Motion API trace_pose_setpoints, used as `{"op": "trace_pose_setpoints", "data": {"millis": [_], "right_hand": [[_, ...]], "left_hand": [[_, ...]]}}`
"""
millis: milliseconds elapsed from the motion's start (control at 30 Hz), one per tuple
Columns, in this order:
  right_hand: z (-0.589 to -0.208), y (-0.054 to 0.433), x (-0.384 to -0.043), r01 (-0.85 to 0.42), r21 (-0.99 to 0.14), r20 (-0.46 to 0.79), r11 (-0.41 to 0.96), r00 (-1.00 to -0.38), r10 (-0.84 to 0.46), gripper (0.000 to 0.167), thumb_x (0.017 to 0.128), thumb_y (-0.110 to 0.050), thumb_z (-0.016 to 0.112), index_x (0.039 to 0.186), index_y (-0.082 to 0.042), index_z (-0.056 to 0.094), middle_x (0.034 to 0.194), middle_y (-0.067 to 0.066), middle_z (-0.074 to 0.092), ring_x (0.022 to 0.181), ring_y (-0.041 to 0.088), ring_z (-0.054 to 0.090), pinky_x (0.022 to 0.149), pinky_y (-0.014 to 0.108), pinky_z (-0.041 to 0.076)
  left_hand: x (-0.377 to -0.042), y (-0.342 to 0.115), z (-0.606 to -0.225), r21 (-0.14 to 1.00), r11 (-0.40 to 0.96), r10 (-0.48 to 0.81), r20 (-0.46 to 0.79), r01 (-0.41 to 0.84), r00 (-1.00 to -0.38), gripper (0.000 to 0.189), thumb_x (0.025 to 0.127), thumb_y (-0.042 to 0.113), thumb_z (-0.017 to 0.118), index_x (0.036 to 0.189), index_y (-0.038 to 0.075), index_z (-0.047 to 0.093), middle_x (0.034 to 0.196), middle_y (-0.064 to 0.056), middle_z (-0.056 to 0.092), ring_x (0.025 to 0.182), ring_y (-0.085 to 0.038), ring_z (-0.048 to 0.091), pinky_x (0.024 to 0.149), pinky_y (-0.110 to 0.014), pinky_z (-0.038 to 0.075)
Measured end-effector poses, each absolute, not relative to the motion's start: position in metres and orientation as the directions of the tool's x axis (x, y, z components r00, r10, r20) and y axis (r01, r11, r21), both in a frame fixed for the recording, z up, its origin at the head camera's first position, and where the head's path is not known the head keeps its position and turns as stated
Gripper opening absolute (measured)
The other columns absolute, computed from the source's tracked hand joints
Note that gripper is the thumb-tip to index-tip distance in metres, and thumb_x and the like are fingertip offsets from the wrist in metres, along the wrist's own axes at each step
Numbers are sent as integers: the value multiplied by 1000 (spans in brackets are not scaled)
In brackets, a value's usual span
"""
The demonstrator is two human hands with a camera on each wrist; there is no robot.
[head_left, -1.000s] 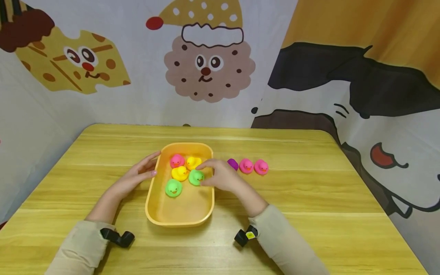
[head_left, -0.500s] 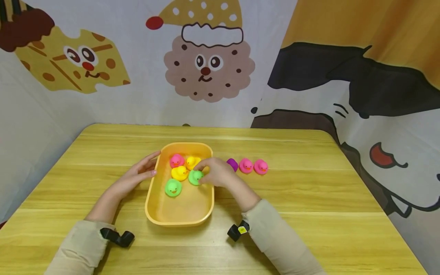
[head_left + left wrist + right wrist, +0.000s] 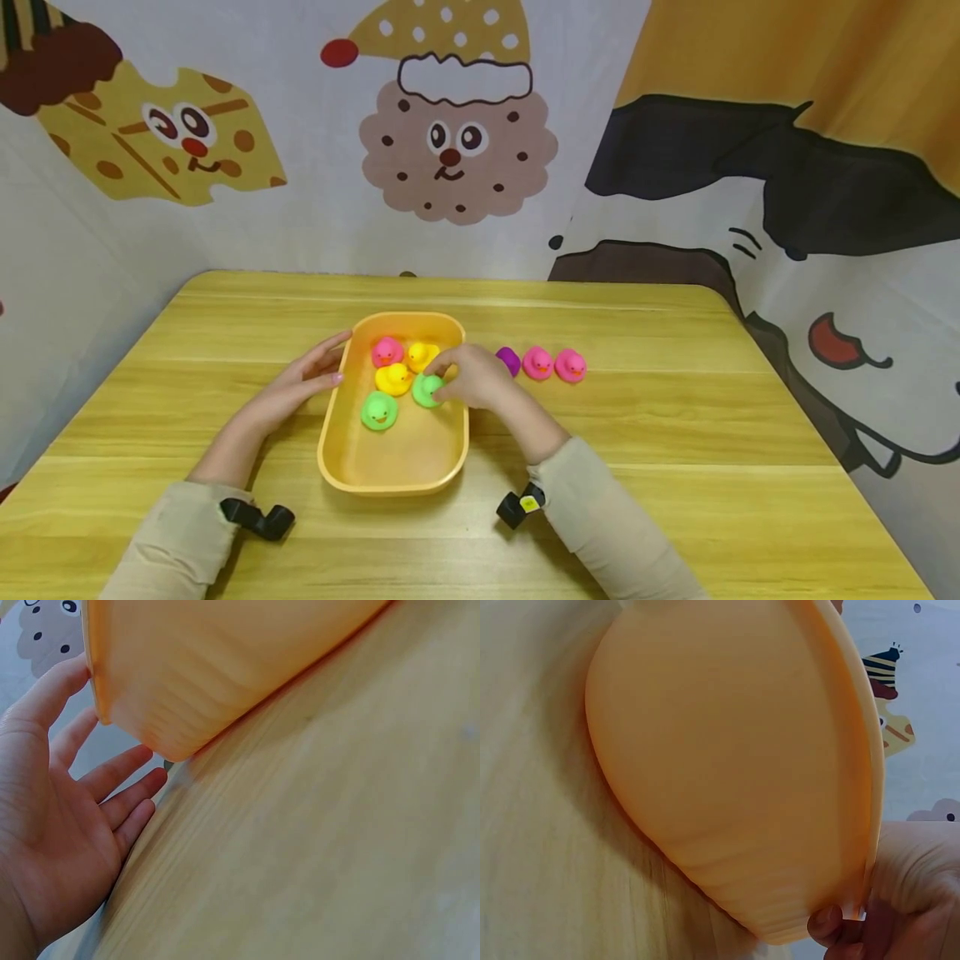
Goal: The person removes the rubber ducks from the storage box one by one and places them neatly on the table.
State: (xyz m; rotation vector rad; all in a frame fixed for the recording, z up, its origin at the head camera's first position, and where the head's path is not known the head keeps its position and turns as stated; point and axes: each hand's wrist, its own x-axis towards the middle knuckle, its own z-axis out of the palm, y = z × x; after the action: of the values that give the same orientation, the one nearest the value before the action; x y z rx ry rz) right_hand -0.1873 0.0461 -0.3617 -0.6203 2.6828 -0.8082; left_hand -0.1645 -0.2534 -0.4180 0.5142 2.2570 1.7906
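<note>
Moved: right hand (image 3: 474, 377), fingers drawn in on green duck (image 3: 424, 392) inside tray (image 3: 401, 462); apparently pinching it, contact partly hidden. Left hand (image 3: 297, 383): relaxed, fingertips against tray's opposite rim, likely steadying it. Purple toy (image 3: 508, 361), two pink ducks (image 3: 537, 365): row on bench (image 3: 675, 417) within right hand's reach.

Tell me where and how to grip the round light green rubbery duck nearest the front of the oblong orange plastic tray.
I'd probably pinch the light green duck across both sides of its wide body, from above and the near end of the tray. It sits upright, beak toward that end, bare floor before it; a round yellow rubbery duck sits close behind.
</note>
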Motion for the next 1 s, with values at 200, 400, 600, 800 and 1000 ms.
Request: {"op": "trace_pose_setpoints", "data": {"millis": [200,400,600,800,1000], "right_hand": [[-361,48,-185,-347,-572,-83,743,-877,-473,32,77,-24,81,108,-23,74,96,-12,65,98,16,58,83,37,45],[-362,49,-183,-377,-557,-24,740,-883,-468,32,78,-26,80,109,-25,73,94,-14,64,98,14,58,80,36,45],[-362,52,-180,-386,-563,36,731,-895,-445,34,76,-26,81,109,-24,73,94,-14,65,99,14,59,76,33,46],[-356,56,-177,-381,-624,83,682,-901,-426,34,77,-25,81,110,-19,73,99,-9,66,100,20,60,80,35,46],[-345,60,-172,-369,-691,136,621,-911,-390,32,77,-22,81,108,-16,73,100,-6,67,100,25,59,81,38,46]], "left_hand": [[-165,-254,-418,972,189,399,52,137,-916,62,99,14,51,154,13,21,150,-24,27,136,-40,25,105,-60,19],[-165,-254,-419,972,194,397,47,134,-917,63,99,14,51,154,14,21,150,-25,27,136,-40,26,105,-60,19],[-165,-254,-419,973,193,394,40,126,-918,63,99,14,51,154,14,20,151,-25,27,136,-40,25,105,-60,19],[-165,-254,-419,971,198,396,47,135,-917,62,99,14,51,154,13,20,150,-24,28,136,-39,27,105,-59,20],[-165,-254,-419,970,202,397,45,135,-917,63,99,15,51,154,13,20,150,-25,28,135,-40,27,105,-59,20]]}}
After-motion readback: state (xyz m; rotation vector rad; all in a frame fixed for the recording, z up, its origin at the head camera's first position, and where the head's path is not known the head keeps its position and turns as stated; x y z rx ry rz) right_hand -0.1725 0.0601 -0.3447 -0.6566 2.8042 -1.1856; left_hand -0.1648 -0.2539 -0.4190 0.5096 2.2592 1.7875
